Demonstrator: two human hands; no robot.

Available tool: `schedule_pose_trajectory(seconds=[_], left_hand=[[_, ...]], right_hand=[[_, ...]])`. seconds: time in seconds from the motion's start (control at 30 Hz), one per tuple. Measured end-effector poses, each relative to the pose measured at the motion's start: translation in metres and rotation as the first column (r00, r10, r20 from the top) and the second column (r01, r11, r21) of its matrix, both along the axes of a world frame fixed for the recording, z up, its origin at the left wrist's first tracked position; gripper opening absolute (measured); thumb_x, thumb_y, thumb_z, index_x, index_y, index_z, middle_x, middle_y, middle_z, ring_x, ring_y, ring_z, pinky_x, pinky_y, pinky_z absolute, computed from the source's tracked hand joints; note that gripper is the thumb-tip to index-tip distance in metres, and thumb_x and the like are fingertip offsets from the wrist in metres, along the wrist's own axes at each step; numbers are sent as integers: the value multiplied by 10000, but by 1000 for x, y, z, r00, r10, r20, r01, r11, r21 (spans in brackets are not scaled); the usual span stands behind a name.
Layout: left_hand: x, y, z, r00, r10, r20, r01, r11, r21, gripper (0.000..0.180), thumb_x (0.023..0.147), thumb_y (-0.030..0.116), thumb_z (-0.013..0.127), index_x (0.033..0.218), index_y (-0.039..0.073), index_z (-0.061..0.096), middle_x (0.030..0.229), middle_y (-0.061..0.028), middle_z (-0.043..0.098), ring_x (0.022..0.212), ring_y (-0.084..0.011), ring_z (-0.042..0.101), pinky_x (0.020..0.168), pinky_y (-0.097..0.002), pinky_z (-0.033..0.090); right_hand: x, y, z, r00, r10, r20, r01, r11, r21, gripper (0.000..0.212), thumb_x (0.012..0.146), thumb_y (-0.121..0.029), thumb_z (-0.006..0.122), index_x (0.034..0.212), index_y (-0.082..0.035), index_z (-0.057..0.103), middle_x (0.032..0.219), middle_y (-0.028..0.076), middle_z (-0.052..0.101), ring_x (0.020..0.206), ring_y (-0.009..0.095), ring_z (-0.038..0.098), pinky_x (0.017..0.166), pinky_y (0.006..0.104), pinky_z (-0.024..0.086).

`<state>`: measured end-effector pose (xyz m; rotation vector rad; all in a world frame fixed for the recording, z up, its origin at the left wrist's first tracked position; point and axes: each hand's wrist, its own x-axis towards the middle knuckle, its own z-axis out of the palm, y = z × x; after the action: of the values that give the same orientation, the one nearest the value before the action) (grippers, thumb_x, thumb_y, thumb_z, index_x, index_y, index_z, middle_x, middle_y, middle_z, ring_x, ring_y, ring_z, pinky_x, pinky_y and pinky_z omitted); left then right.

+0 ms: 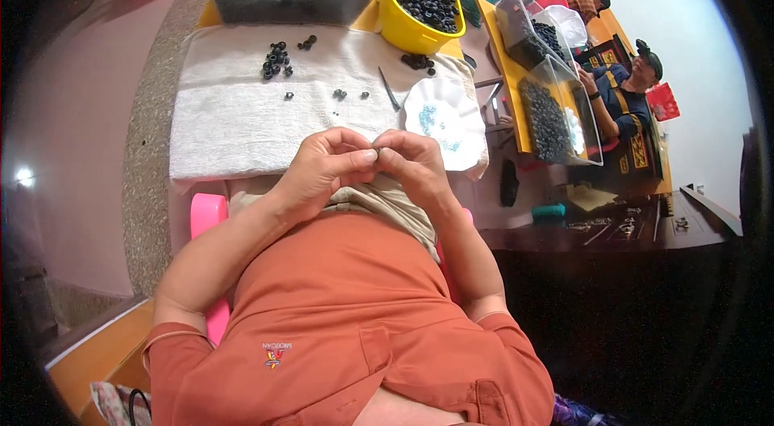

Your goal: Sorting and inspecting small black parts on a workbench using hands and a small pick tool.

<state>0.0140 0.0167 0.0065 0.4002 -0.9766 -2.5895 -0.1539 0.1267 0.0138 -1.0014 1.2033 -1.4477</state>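
Note:
My left hand (pixel 326 160) and my right hand (pixel 413 162) meet in front of my body, thumbs and fingertips pinched together. Between the tips shows a small dark piece (pixel 378 149), mostly covered by the fingers. Beyond them, a white cloth (pixel 222 116) carries a loose cluster of small black ring-like parts (pixel 276 62), with a few single ones nearer my hands. A scalloped white plate (pixel 415 110) holding tiny bluish bits lies just past my right hand. Beside it rests a thin dark pointed tool (pixel 389 89).
A clear bin (pixel 290 7) and a yellow tub (pixel 407 33), both filled with black parts, stand at the cloth's far edge. To the right, another person (pixel 625 95) sits by clear bins (pixel 556 116) on a yellow board. A pink chair (pixel 209 215) is under me.

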Motion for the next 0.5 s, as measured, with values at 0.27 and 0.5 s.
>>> schedule_pose_trajectory(seconds=[0.27, 0.5], left_hand=[[-1, 3, -4, 997, 69, 23, -70, 997, 37, 114, 896, 76, 674, 983, 33, 616, 933, -64, 667, 840, -136, 647, 773, -275, 555], [0, 1, 1, 994, 106, 20, -107, 993, 58, 74, 915, 80, 653, 971, 62, 609, 883, -25, 650, 781, -121, 636, 753, -279, 556]], right_hand=[[21, 1, 6, 636, -343, -691, 43, 910, -413, 187, 882, -28, 666, 1061, 26, 657, 947, 137, 642, 821, 207, 638, 682, 300, 514], [28, -1, 12, 480, -361, -799, 21, 916, -401, 235, 856, 2, 678, 1089, 17, 645, 968, 147, 643, 771, 223, 639, 642, 286, 514]])
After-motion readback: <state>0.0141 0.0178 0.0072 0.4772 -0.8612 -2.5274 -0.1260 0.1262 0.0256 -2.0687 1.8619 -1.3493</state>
